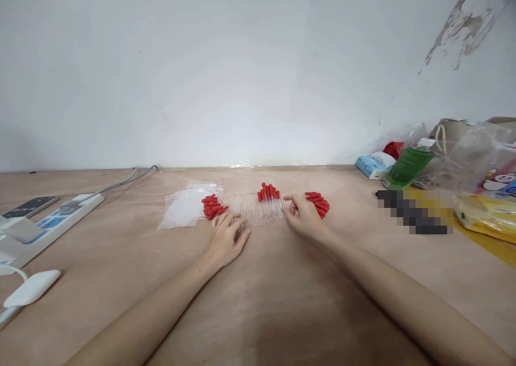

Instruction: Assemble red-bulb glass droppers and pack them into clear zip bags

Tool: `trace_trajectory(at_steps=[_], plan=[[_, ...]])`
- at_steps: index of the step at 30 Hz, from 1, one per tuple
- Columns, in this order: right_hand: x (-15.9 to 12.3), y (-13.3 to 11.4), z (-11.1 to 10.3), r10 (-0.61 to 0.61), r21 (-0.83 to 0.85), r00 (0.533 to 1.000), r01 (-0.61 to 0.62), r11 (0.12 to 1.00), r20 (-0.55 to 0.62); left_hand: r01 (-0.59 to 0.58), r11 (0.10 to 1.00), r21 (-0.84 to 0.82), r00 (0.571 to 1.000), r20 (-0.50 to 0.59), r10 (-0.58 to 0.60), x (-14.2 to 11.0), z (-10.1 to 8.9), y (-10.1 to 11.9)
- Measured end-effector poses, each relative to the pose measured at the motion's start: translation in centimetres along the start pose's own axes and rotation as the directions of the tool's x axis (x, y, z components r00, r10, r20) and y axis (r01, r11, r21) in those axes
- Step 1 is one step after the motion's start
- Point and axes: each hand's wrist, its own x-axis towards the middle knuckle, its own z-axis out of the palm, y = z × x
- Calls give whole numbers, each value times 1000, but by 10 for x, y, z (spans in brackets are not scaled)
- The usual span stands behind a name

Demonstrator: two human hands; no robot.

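Note:
Three clusters of glass droppers with red rubber bulbs lie side by side on the table. The left cluster's red bulbs sit just beyond my left hand, which rests with its fingers spread over some of the clear tubes. In the middle, the dropper bulbs point toward the wall, with their clear tubes toward me. My right hand is at the right side of these tubes, thumb and forefinger apart. Behind it lie the right cluster's bulbs, their tubes partly hidden by the hand.
Clear plastic bags lie flat at the left cluster. Farther left are a power strip, a phone and a white plug. At right stand a tissue pack and a tilted green bottle, near plastic packaging.

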Motion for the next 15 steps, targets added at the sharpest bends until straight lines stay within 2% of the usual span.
trace_trajectory(at_steps=[3,6,11,15], plan=[[-30,0,0,-105,-29,994,105,994,-19,54,998,31,998,-25,-53,18,5,7],[-46,1,6,-162,-48,985,159,986,-52,64,996,62,998,-24,-62,39,14,12],[-51,2,11,-235,-65,970,231,971,-61,81,993,91,996,23,-83,57,26,8],[-51,2,10,-205,-61,978,202,977,-43,33,993,116,996,74,-42,60,26,0]])
